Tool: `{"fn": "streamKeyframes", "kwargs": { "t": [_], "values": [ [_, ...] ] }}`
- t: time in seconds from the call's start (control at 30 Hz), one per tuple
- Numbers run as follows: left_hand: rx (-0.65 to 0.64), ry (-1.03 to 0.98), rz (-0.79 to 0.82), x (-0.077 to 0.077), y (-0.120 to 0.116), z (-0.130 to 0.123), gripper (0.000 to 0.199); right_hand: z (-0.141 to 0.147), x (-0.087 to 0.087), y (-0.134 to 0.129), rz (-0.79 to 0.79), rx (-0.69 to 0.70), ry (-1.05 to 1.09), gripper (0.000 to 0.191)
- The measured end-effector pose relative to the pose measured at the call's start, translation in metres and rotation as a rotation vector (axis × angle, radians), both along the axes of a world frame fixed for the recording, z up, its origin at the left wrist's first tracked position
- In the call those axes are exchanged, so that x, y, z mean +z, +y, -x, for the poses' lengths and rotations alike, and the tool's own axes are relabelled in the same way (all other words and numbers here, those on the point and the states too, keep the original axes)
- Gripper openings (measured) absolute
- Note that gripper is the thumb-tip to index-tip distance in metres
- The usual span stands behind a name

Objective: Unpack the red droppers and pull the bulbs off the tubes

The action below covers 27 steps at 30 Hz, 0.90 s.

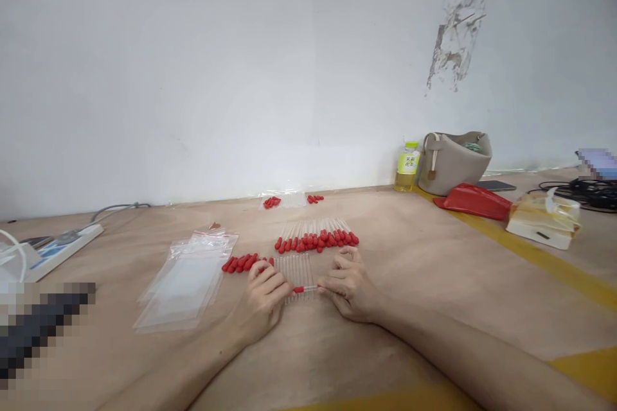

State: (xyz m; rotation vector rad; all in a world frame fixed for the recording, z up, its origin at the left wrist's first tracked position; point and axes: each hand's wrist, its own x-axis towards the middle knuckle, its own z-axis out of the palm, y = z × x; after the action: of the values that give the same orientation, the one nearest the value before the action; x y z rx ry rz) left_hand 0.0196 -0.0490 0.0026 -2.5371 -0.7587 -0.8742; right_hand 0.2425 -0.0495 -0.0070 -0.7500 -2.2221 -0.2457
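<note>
Hands (264, 298) hold a red-bulbed dropper (305, 289) between them.

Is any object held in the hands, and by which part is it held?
Yes: a thin clear tube with a red rounded bulb. The left hand holds it at the bulb end, the right hand at the tube's bare far end.

Both hands (264, 295) hold a red-bulbed clear dropper (304, 289).

The bulbs (335, 239) are bright red, and so is the pouch (475, 202). The bench (409, 257) is brown with yellow stripes (491, 234). The bottle (407, 167) has a yellow-green cap (411, 144).
</note>
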Motion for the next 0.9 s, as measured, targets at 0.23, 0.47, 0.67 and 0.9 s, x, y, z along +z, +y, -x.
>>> {"fn": "streamKeyframes", "kwargs": {
  "t": [0.23,0.47,0.67,0.9],
  "values": [
    [-0.031,0.012,-0.051,0.001,-0.002,0.002,0.023,-0.002,0.001,-0.001,0.018,0.008,-0.005,0.025],
    [-0.021,-0.031,-0.055,0.001,-0.002,0.009,0.022,-0.006,0.002,0.000,0.002,0.023,-0.007,0.023],
    [0.097,-0.222,0.069,0.005,0.006,0.031,0.019,-0.015,-0.001,0.009,0.089,-0.124,0.095,0.022],
    [0.529,-0.472,0.188,0.026,0.035,0.069,0.030,-0.005,-0.002,0.017,0.135,-0.264,0.117,0.018]
  ]
}}
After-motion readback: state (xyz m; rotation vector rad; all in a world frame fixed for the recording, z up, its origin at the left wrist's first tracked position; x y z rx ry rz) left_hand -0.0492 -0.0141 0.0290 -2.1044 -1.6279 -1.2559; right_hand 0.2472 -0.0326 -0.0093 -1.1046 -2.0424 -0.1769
